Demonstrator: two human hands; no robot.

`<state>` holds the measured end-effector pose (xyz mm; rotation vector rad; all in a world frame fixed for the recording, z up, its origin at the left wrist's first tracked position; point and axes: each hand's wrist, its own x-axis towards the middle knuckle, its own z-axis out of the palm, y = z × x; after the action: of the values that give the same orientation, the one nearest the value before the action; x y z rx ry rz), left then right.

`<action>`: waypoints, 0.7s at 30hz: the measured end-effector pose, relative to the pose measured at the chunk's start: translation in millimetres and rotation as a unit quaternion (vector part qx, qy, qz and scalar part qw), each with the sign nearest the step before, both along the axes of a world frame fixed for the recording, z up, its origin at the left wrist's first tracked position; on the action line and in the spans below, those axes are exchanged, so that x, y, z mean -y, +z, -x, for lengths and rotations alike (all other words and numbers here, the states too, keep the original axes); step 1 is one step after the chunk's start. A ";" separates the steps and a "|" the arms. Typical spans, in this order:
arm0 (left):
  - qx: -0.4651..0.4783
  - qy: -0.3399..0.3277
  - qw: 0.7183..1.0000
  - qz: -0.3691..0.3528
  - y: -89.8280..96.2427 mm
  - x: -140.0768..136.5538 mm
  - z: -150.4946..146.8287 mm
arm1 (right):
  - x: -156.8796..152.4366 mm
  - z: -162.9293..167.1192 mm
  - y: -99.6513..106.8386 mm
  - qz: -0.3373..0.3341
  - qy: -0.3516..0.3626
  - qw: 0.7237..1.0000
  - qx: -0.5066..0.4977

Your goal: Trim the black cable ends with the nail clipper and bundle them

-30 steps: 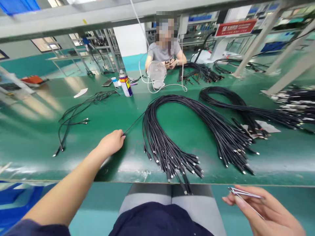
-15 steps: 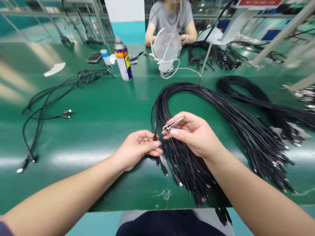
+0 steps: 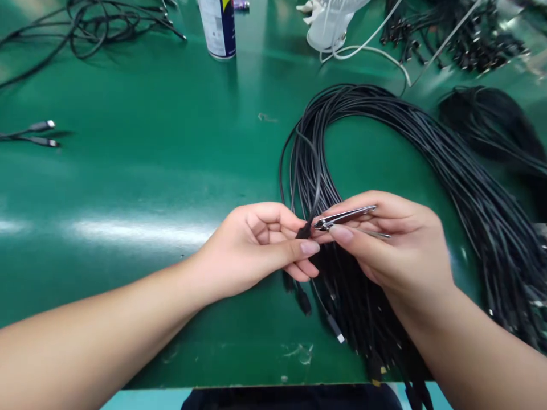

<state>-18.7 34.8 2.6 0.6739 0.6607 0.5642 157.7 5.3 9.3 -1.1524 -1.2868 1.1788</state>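
Note:
My left hand [image 3: 273,242] pinches a black cable [image 3: 304,230] by its connector end between thumb and fingers. In my right hand [image 3: 393,239] is a silver nail clipper [image 3: 346,217], its lever raised and its jaws pointing left. The jaws are right beside the cable where it leaves the connector; whether they touch it I cannot tell. Under both hands lies a thick bundle of black cables [image 3: 384,105], bent in an arch, with loose plugs toward the table's front edge. A cable plug with a metal tip [image 3: 335,328] hangs below my left hand.
On the green table [image 3: 149,171], more cables [image 3: 98,28] lie coiled at the far left, with two plugs [image 3: 43,134] nearer. A spray can [image 3: 219,31] stands at the back. Behind the bundle are a white fan base [image 3: 327,31] and another cable bundle [image 3: 491,122] at right.
My view has tilted down and closer. The nail clipper has come up against or very near the cable at my left fingers, and both hands have drawn together.

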 end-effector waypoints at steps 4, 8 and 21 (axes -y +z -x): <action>-0.010 -0.019 1.000 -0.003 3.7 0.5 0.0 | 3.0 -2.2 1.5 0.009 -0.006 1.000 0.023; -0.024 -0.021 0.999 -0.006 4.9 0.7 0.1 | 4.8 -4.8 2.9 0.027 -0.005 0.999 0.024; -0.072 -0.017 0.997 -0.036 5.5 0.6 0.5 | 4.6 -7.9 3.6 0.035 0.005 0.999 0.038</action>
<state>-19.3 34.2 8.1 0.7979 0.7645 0.5123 165.6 0.8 12.9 -1.2543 -1.3180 1.2055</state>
